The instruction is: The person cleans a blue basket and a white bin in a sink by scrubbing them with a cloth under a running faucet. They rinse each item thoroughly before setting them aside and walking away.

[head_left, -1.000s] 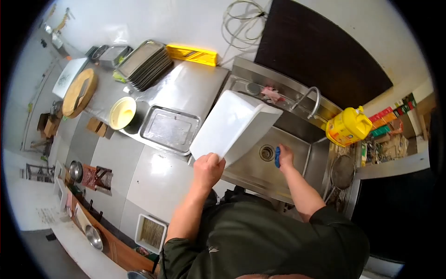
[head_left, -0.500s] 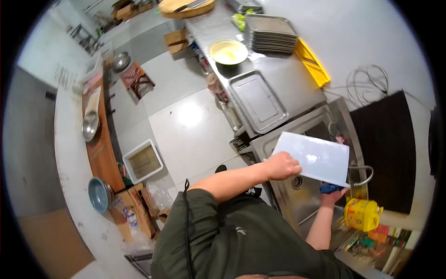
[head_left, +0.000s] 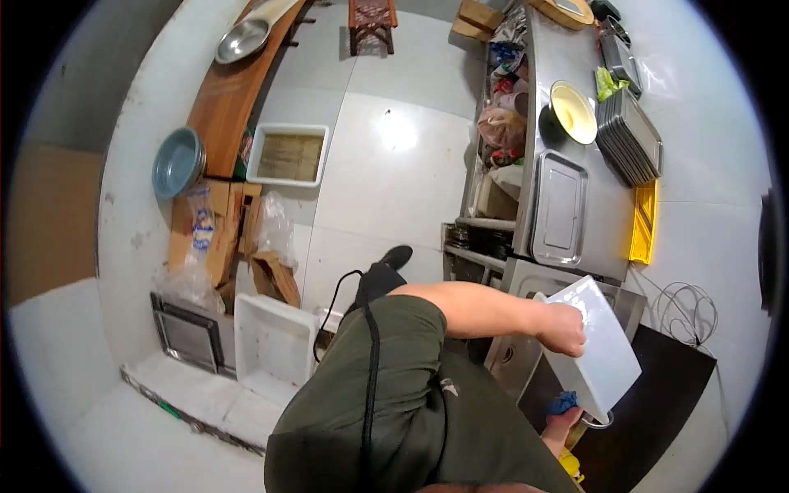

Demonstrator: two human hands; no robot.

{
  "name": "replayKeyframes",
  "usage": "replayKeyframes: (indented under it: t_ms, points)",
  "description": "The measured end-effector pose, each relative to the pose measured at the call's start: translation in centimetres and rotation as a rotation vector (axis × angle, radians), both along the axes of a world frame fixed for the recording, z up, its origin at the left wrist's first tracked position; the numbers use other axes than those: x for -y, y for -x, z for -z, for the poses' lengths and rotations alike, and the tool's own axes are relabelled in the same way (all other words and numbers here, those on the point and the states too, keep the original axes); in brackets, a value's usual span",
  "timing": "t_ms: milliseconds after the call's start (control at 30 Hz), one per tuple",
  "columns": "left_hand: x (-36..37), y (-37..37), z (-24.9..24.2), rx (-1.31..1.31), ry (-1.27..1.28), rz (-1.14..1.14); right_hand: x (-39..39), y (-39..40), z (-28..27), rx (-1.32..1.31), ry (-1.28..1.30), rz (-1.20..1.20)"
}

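Note:
A white rectangular plastic tub (head_left: 606,345) is held tilted above the steel sink (head_left: 526,283). My left hand (head_left: 565,328) is closed over the tub's near edge, knuckles up. Low at the tub's near corner, my right hand (head_left: 564,426) grips a crumpled blue cloth (head_left: 562,403) close against it. The tub partly covers the right fingers and most of the sink basin. A curved metal tap (head_left: 606,423) shows just past the tub's lower corner.
Beside the sink, the steel counter carries a metal tray (head_left: 561,209), a yellow bowl (head_left: 573,112), stacked trays (head_left: 629,135) and a yellow slicer (head_left: 644,222). White bins (head_left: 271,341) and cardboard (head_left: 218,238) stand on the left. A yellow container (head_left: 570,465) sits by my right arm.
My view has turned, shifting the counter and sink rightward. The tub has tipped more steeply and shows its long side. Both hands keep their holds on tub and cloth.

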State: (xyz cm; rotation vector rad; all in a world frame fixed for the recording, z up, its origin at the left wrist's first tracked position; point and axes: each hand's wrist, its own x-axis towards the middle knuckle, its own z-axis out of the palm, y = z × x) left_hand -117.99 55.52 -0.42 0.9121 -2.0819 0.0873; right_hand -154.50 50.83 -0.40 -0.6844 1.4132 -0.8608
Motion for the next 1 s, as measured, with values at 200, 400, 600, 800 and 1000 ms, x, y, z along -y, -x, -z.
replayKeyframes:
  t_ms: [200,400,600,800,1000]
  points:
    - [-0.3,1.0,4.8,0.016,-0.146,-0.021,3.2,4.5,1.8,-0.163,-0.102,-0.058]
    - [-1.3,2.4,0.3,-0.221,0.088,-0.208,5.7,4.1,-3.5,-0.114,0.053,-0.056]
    - [-4.7,-2.3,-4.3,-0.525,0.268,-0.438,6.3,-2.2,-12.4,0.018,0.370,-0.361]
    - [-11.3,-10.3,-4.1,-0.899,0.088,-0.612,6.7,-14.7,-15.6,0.066,0.607,-0.656]
    - [-22.2,-19.2,-1.7,-1.244,0.085,-0.966,5.0,-29.7,-14.2,0.020,0.524,-0.552]
